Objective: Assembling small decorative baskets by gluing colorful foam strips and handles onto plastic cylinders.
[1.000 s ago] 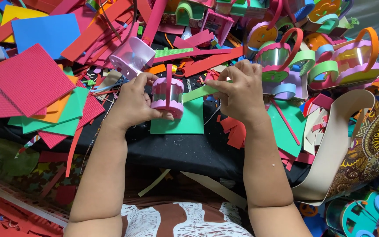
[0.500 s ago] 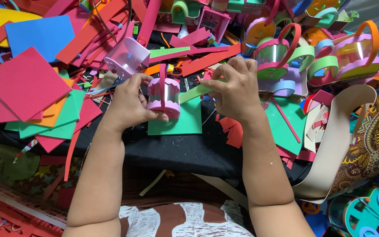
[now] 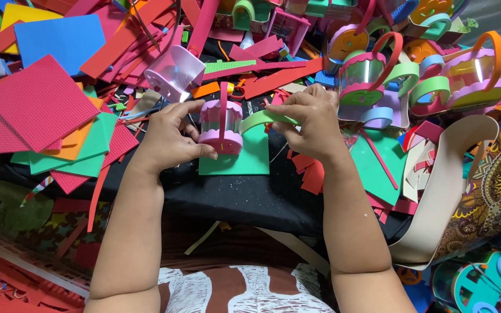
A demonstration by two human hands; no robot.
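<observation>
Head view: small pink basket (image 3: 221, 127) half made, green strip (image 3: 262, 119) not yet fixed on.

Left to right. Seen far left: a red foam sheet (image 3: 42, 101) and a blue foam sheet (image 3: 65, 37) among piled scraps. Held upright by the left hand (image 3: 166, 139), fingers curled shut round the little pink basket, thumb low at its scalloped base. Set on a green foam square (image 3: 250, 156), near the middle of the black cloth (image 3: 244, 197). Already done, by the look of it: clear wall, pink top and bottom rims, one pink band up the front. Pinched between closed thumb and fingertips of the right hand (image 3: 311, 124): a light green strip, one end reaching toward the basket's top; touching or not, cannot tell. Probably left to do: joining that strip on. Further right, several finished baskets (image 3: 366, 75) with handles.
</observation>
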